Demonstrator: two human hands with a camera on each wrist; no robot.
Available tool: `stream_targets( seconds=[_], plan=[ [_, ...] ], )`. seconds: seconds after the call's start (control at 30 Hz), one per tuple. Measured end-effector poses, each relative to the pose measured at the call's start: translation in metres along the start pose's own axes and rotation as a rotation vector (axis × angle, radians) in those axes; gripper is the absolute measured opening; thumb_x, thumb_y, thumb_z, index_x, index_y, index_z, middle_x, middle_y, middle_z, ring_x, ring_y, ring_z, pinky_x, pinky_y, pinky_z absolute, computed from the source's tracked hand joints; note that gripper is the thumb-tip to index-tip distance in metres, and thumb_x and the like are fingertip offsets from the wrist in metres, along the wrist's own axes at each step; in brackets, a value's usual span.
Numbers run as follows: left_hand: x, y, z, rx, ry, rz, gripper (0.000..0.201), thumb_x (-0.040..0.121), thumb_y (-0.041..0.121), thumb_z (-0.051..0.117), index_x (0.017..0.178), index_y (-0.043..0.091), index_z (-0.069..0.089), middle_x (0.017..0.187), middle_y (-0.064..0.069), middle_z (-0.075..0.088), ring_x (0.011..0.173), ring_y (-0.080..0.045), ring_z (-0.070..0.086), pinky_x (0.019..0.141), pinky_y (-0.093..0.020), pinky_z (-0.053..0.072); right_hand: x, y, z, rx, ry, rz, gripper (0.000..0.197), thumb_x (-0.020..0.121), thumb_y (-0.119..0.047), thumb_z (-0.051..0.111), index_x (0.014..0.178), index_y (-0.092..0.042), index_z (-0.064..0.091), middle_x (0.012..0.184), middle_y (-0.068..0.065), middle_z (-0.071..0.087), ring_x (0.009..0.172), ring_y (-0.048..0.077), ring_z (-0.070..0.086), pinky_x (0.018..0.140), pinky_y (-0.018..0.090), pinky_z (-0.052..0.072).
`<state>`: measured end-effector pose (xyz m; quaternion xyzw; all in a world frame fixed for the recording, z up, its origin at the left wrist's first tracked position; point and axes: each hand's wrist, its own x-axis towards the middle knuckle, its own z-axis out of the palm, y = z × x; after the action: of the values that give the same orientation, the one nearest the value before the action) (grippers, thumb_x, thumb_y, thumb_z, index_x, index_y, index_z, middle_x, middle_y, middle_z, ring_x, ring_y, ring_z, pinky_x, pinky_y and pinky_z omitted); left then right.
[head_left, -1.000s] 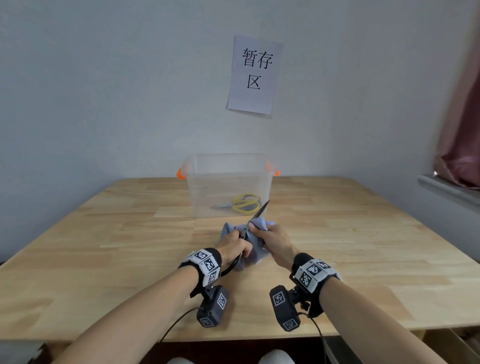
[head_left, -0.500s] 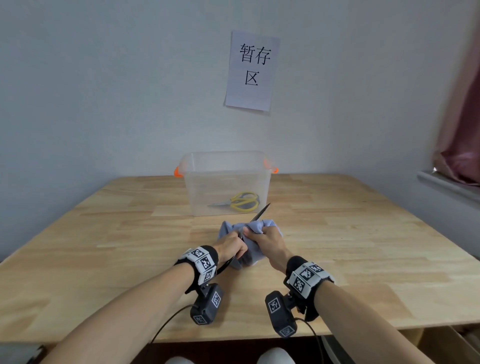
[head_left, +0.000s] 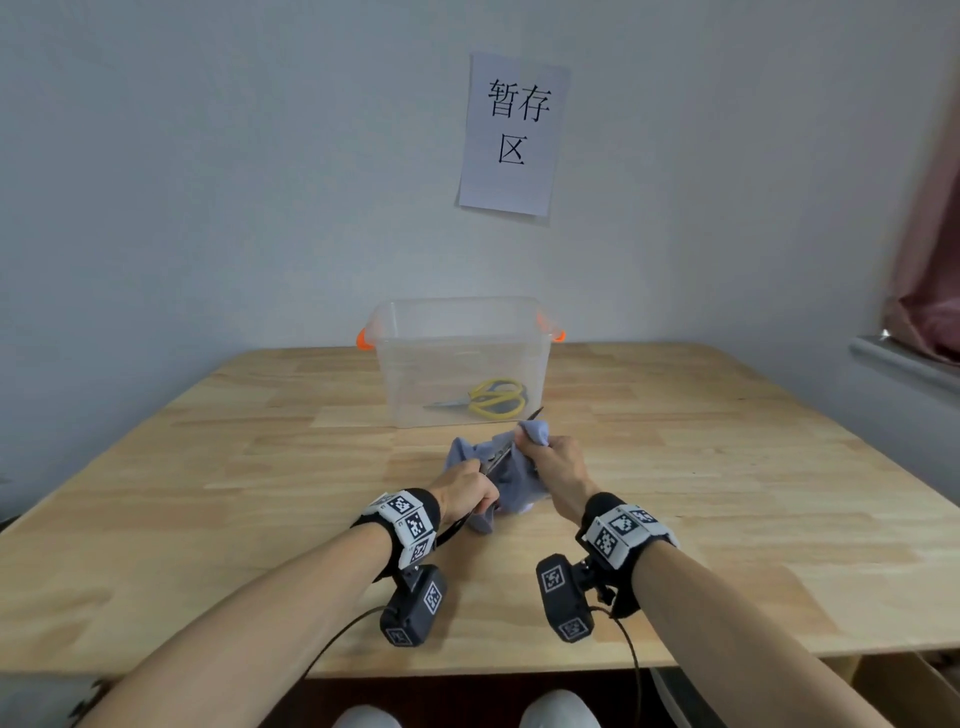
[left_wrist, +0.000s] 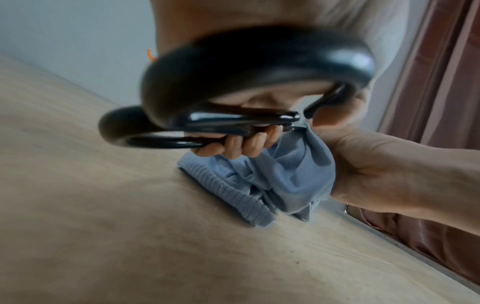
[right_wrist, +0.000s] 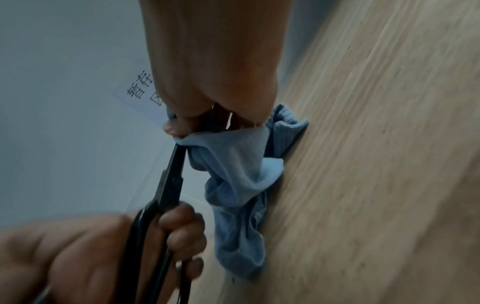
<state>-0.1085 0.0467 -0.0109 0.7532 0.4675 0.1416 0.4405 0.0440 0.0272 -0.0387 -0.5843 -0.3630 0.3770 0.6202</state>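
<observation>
Blue cloth (head_left: 511, 483) bunches in my right grip (head_left: 563, 465), pinched round the blade of the black scissors (right_wrist: 170, 181) my left grip (head_left: 465, 491) clasps by the handles, its tail on the worktop (head_left: 727, 493). Mid-wipe, I judge; next, slide the cloth tipward, clear of the edge.

Two pairs of scissors show (black scissors (right_wrist: 170, 185), yellow scissors (head_left: 493, 399)). There is one blue cloth (head_left: 514, 483), one clear box (head_left: 415, 374), one paper sign (head_left: 511, 135) and one table (head_left: 727, 467).
</observation>
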Motion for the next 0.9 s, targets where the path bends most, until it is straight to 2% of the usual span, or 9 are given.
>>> stream_targets(
  seconds=[0.13,0.2,0.33,0.4,0.57,0.67,0.73,0.8,0.9],
  plan=[
    [0.007,-0.002,0.002,0.001,-0.015,0.024,0.014,0.041,0.013,0.043,0.053,0.015,0.037,0.052,-0.003,0.034,0.056,-0.021,0.033,0.051,-0.03,0.022,-0.007,0.011,0.009,-0.131,-0.066,-0.024,0.029,0.094,-0.025,0.067,0.068,-0.013,0.063,0.054,-0.008,0.06,0.056,0.004,0.057,0.053,0.018,0.045],
    [0.002,0.0,0.0,0.017,-0.027,0.023,0.015,0.043,0.013,0.043,0.057,0.015,0.038,0.054,-0.003,0.034,0.055,-0.019,0.032,0.05,-0.029,0.022,-0.006,0.01,0.006,-0.151,-0.077,-0.05,0.029,0.094,-0.025,0.067,0.068,-0.013,0.064,0.06,-0.003,0.062,0.062,0.009,0.059,0.059,0.022,0.047],
    [-0.004,0.002,0.0,0.016,-0.056,0.042,0.016,0.045,0.013,0.042,0.06,0.015,0.035,0.059,-0.001,0.034,0.055,-0.015,0.031,0.051,-0.028,0.022,0.0,0.0,-0.006,0.01,0.019,-0.013,0.032,0.094,-0.022,0.067,0.066,-0.008,0.065,0.052,-0.001,0.063,0.05,0.009,0.059,0.05,0.022,0.046],
    [-0.002,-0.001,0.0,0.002,-0.033,0.031,0.017,0.043,0.013,0.042,0.059,0.015,0.036,0.056,-0.001,0.032,0.054,-0.016,0.03,0.052,-0.029,0.021,-0.001,-0.002,-0.004,-0.016,0.0,-0.002,0.035,0.094,-0.023,0.067,0.063,-0.008,0.063,0.05,-0.002,0.06,0.048,0.009,0.056,0.048,0.022,0.044],
    [0.005,-0.005,0.0,0.004,-0.017,0.02,0.014,0.041,0.013,0.043,0.054,0.016,0.037,0.052,-0.004,0.034,0.058,-0.021,0.034,0.053,-0.031,0.023,-0.005,0.011,0.006,-0.212,-0.1,-0.002,0.038,0.092,-0.033,0.069,0.081,0.003,0.069,0.074,0.012,0.066,0.072,0.021,0.063,0.067,0.035,0.052],
    [0.003,-0.008,0.001,0.032,0.0,0.019,0.022,0.043,0.014,0.045,0.064,0.015,0.042,0.054,-0.003,0.038,0.059,-0.02,0.037,0.054,-0.03,0.025,0.0,-0.003,-0.007,-0.046,-0.051,0.033,0.029,0.093,-0.024,0.069,0.072,-0.004,0.067,0.06,0.004,0.065,0.054,0.013,0.062,0.049,0.024,0.048],
    [0.001,-0.008,0.002,0.023,-0.007,0.02,0.026,0.043,0.014,0.045,0.069,0.012,0.044,0.054,-0.002,0.038,0.059,-0.02,0.036,0.055,-0.032,0.026,0.003,-0.011,-0.013,0.053,-0.006,0.056,0.028,0.095,-0.019,0.066,0.071,-0.004,0.065,0.056,0.002,0.064,0.05,0.01,0.061,0.046,0.022,0.048],
    [0.001,-0.008,-0.001,0.006,0.001,0.018,0.031,0.042,0.014,0.044,0.073,0.011,0.046,0.054,-0.003,0.038,0.059,-0.02,0.036,0.057,-0.034,0.026,0.002,-0.007,-0.004,0.001,-0.028,0.056,0.031,0.095,-0.022,0.066,0.067,-0.008,0.064,0.054,0.0,0.061,0.054,0.013,0.06,0.051,0.024,0.047],
    [0.003,-0.006,-0.003,-0.016,0.027,0.009,0.026,0.042,0.014,0.045,0.068,0.013,0.045,0.059,-0.006,0.041,0.064,-0.021,0.04,0.059,-0.035,0.028,-0.003,0.006,0.01,-0.142,-0.087,0.034,0.03,0.09,-0.03,0.071,0.069,-0.009,0.067,0.07,0.008,0.065,0.074,0.023,0.062,0.067,0.035,0.049]
  ],
)
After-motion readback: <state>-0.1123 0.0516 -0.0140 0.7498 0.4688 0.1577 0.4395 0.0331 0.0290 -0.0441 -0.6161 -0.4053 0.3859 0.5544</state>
